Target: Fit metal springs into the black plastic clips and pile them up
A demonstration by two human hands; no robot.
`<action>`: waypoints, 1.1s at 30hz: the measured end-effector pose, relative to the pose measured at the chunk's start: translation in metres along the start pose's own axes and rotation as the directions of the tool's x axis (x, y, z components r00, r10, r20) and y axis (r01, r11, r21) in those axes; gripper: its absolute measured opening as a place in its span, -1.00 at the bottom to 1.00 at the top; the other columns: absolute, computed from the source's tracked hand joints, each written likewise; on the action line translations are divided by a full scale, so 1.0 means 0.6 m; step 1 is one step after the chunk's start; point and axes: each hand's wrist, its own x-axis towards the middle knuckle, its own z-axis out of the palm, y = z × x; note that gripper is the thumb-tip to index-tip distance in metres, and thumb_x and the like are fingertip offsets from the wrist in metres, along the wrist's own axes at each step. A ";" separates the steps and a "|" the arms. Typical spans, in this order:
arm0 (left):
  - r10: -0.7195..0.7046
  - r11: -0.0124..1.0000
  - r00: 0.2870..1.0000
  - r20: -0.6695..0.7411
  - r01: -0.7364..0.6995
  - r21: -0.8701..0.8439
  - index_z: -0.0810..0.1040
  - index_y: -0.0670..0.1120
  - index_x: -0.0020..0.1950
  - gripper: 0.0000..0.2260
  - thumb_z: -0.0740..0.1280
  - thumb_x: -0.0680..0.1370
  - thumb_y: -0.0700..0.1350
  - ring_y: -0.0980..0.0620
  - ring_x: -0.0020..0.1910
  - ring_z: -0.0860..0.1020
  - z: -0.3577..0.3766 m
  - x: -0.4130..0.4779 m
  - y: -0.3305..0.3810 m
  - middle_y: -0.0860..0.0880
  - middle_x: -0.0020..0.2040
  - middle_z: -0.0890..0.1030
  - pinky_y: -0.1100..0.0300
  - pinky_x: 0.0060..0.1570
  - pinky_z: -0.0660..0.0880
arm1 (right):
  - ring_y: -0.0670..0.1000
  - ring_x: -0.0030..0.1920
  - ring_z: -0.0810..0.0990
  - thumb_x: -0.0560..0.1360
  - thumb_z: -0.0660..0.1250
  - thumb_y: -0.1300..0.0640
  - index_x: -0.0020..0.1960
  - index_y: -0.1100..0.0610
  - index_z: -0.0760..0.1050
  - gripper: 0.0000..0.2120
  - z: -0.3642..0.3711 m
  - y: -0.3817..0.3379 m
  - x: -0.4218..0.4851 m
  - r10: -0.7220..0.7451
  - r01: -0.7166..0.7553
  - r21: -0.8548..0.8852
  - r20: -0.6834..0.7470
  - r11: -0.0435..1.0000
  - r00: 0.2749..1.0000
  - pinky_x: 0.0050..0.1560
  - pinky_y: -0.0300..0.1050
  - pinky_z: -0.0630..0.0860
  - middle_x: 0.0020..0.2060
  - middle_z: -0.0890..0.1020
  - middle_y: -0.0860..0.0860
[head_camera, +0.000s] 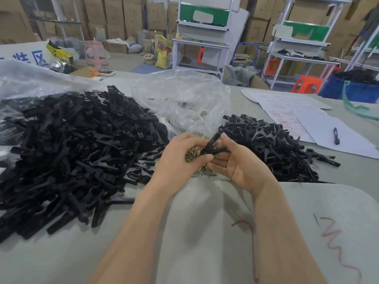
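both hands (213,158) pinch black clip (212,145) above spring heap (202,170); clip long axis tilted, upper end pointing up-right, away from person.

Little here that I can actually read.
At ten o'clock a white sign (24,56) carries big blue characters, the last two reading 装区. Beside it, a yellow-and-black packet (60,55) bears a word starting PRO. At two o'clock, paper sheets (287,111) hold red handwriting I cannot make out, and illegible red scrawls mark the table (336,238) at five o'clock.
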 end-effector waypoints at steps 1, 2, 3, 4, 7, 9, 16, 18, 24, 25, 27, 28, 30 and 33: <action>0.004 1.000 1.000 -0.009 -0.004 0.002 0.64 0.01 0.06 -0.80 0.48 0.44 -0.13 0.14 0.04 0.50 0.001 0.001 0.001 0.18 -0.07 0.53 0.30 0.14 0.38 | -0.01 -0.22 0.68 0.27 0.41 -0.18 -0.29 0.04 0.69 -0.71 0.002 0.000 0.000 -0.018 0.018 -0.021 0.008 1.000 1.000 -0.21 -0.19 0.62 -0.20 0.70 0.12; 0.008 1.000 1.000 -0.025 -0.008 0.006 0.64 0.00 0.06 -0.79 0.48 0.44 -0.13 0.13 0.03 0.50 0.001 0.001 0.002 0.18 -0.08 0.52 0.26 0.14 0.40 | -0.01 -0.22 0.68 0.27 0.41 -0.20 -0.26 0.05 0.69 -0.69 0.006 -0.001 -0.002 -0.037 0.037 -0.047 0.005 0.998 0.999 -0.21 -0.19 0.61 -0.19 0.70 0.12; 0.015 1.000 0.999 -0.047 -0.014 0.015 0.63 0.01 0.06 -0.79 0.48 0.44 -0.13 0.13 0.01 0.50 0.001 0.002 0.003 0.19 -0.09 0.51 0.23 0.13 0.41 | -0.01 -0.23 0.67 0.26 0.42 -0.22 -0.24 0.05 0.69 -0.66 0.010 -0.002 -0.003 -0.058 0.058 -0.075 -0.006 0.996 0.998 -0.23 -0.19 0.60 -0.19 0.69 0.12; 0.022 0.999 0.997 -0.069 -0.020 0.027 0.63 0.02 0.06 -0.79 0.48 0.44 -0.14 0.12 0.01 0.49 0.000 0.002 0.003 0.20 -0.10 0.50 0.20 0.13 0.42 | -0.02 -0.25 0.66 0.26 0.42 -0.24 -0.22 0.05 0.69 -0.64 0.013 -0.002 -0.005 -0.084 0.081 -0.107 -0.022 0.991 0.996 -0.25 -0.20 0.59 -0.20 0.68 0.12; 0.038 0.997 0.994 -0.100 -0.031 0.067 0.64 -0.04 0.08 -0.79 0.47 0.45 -0.14 0.08 0.02 0.49 -0.003 0.003 0.003 0.15 -0.07 0.52 0.12 0.14 0.44 | -0.04 -0.34 0.60 0.27 0.41 -0.26 -0.23 0.02 0.68 -0.65 0.022 -0.007 -0.010 -0.136 0.125 -0.192 -0.046 0.973 0.990 -0.33 -0.22 0.56 -0.27 0.66 0.07; 0.048 0.996 0.994 -0.099 -0.041 0.080 0.64 -0.07 0.08 -0.79 0.47 0.45 -0.15 0.08 -0.01 0.48 -0.003 0.003 0.002 0.12 -0.06 0.53 0.11 0.12 0.44 | -0.03 -0.35 0.61 0.27 0.41 -0.25 -0.25 0.00 0.68 -0.67 0.027 -0.011 -0.012 -0.089 0.082 -0.199 -0.028 0.977 0.996 -0.34 -0.22 0.56 -0.28 0.67 0.09; 0.027 0.989 1.000 0.004 -0.027 0.148 0.61 -0.10 0.03 -0.82 0.47 0.45 -0.14 0.04 -0.03 0.47 -0.002 0.003 -0.005 0.12 -0.12 0.50 0.22 0.05 0.37 | 0.05 -0.35 0.68 0.28 0.41 -0.14 -0.15 0.13 0.67 -0.65 0.029 0.013 -0.008 0.093 -0.093 -0.017 0.009 0.996 0.996 -0.37 -0.21 0.59 -0.35 0.66 0.15; 0.028 0.987 0.998 0.060 -0.037 0.155 0.60 -0.10 -0.01 -0.84 0.47 0.45 -0.14 0.02 -0.05 0.47 -0.003 0.002 -0.007 0.12 -0.15 0.48 0.18 0.04 0.38 | 0.02 -0.35 0.68 0.30 0.38 -0.13 -0.22 0.11 0.70 -0.69 0.025 0.028 -0.005 0.067 -0.067 0.003 0.008 0.998 0.998 -0.37 -0.24 0.59 -0.34 0.67 0.12; 0.014 0.982 0.993 0.116 -0.036 0.187 0.63 -0.13 0.07 -0.77 0.47 0.44 -0.11 0.00 0.07 0.48 0.000 -0.003 -0.010 0.06 -0.01 0.54 0.09 0.13 0.40 | 0.01 -0.35 0.68 0.30 0.36 -0.11 -0.20 0.17 0.68 -0.65 0.015 0.058 0.004 0.093 -0.093 0.027 -0.003 0.995 0.996 -0.38 -0.25 0.58 -0.34 0.68 0.13; 0.013 0.983 0.994 0.113 -0.033 0.178 0.63 -0.12 0.09 -0.75 0.47 0.44 -0.11 0.01 0.08 0.48 0.000 -0.003 -0.010 0.06 0.01 0.54 0.09 0.14 0.40 | 0.01 -0.36 0.68 0.30 0.36 -0.11 -0.17 0.18 0.67 -0.65 0.014 0.059 0.004 0.092 -0.092 0.031 0.005 0.995 0.996 -0.38 -0.25 0.58 -0.35 0.68 0.12; 0.015 0.985 0.994 0.111 -0.033 0.167 0.63 -0.10 0.09 -0.75 0.48 0.44 -0.11 0.02 0.08 0.48 0.001 -0.004 -0.010 0.07 0.00 0.54 0.10 0.14 0.40 | 0.01 -0.36 0.68 0.31 0.35 -0.08 -0.10 0.22 0.62 -0.62 0.013 0.060 0.004 0.086 -0.087 0.042 0.024 0.995 0.996 -0.39 -0.26 0.58 -0.37 0.67 0.12; 0.015 0.985 0.994 0.109 -0.034 0.168 0.63 -0.09 0.09 -0.76 0.48 0.43 -0.10 0.03 0.08 0.48 0.001 -0.004 -0.010 0.07 0.00 0.55 0.11 0.14 0.39 | 0.00 -0.36 0.68 0.31 0.34 -0.07 -0.08 0.24 0.60 -0.61 0.013 0.059 0.003 0.084 -0.086 0.044 0.035 0.995 0.996 -0.39 -0.27 0.58 -0.37 0.67 0.12; 0.021 0.984 0.994 0.106 -0.039 0.173 0.63 -0.08 0.08 -0.76 0.48 0.43 -0.09 0.03 0.07 0.48 0.001 -0.004 -0.011 0.06 0.01 0.57 0.15 0.13 0.38 | -0.01 -0.37 0.68 0.33 0.32 -0.06 -0.05 0.26 0.57 -0.61 0.013 0.058 0.001 0.081 -0.083 0.043 0.052 0.996 0.995 -0.39 -0.28 0.58 -0.37 0.67 0.11; 0.036 0.983 0.994 0.107 -0.054 0.175 0.64 -0.10 0.07 -0.76 0.49 0.42 -0.10 0.03 0.06 0.49 -0.001 -0.004 -0.013 0.04 0.00 0.58 0.16 0.11 0.38 | 0.00 -0.36 0.68 0.36 0.31 -0.04 -0.04 0.27 0.56 -0.62 0.013 0.058 0.000 0.074 -0.076 0.042 0.060 0.996 0.995 -0.37 -0.28 0.59 -0.37 0.67 0.12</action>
